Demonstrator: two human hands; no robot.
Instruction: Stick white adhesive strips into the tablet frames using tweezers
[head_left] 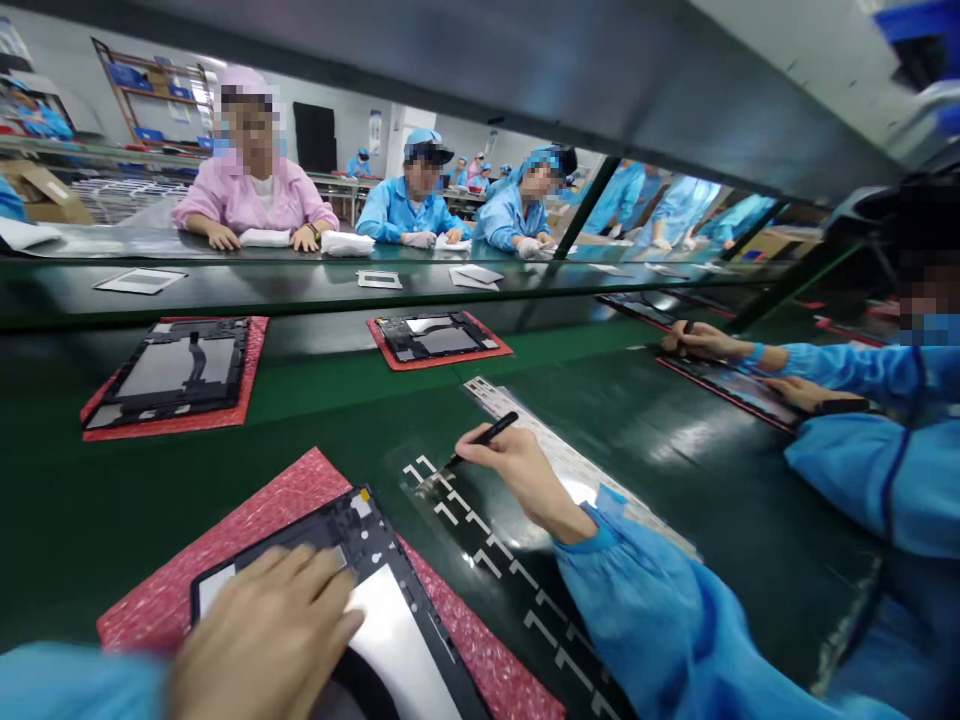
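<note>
While pressed flat, fingers spread, on the open tablet [390, 610], left hand [262, 635] grips nothing. Tablet seated on a pink pad [225, 560] at the near edge of the belt [322, 400], back cover off, silver plate exposed.

Right hand [525, 475] closed in a pen grip around black tweezers [484, 435]; tip down on the sticker sheet [480, 540]. Sheet laid just right of the pad, running from belt centre to the near edge: dark liner carrying rows of small white L-shaped stickers. Beside it on the right, touching or overlapping, a pale strip [562, 455] of further parts; detail too small to tell.

Toward the far edge of the belt, two more opened tablets on red pads: one at far left [176, 370], one at centre [439, 337]. Behind these, on a raised shelf [300, 285], several flat white pieces.

At the right edge, co-worker's hands [705, 342] over another tablet [739, 388], blue sleeves [847, 365] resting on the belt.

Across the line, seated people at a far bench: one in pink [251, 195], others in blue [412, 210], hands on white cloths.
</note>
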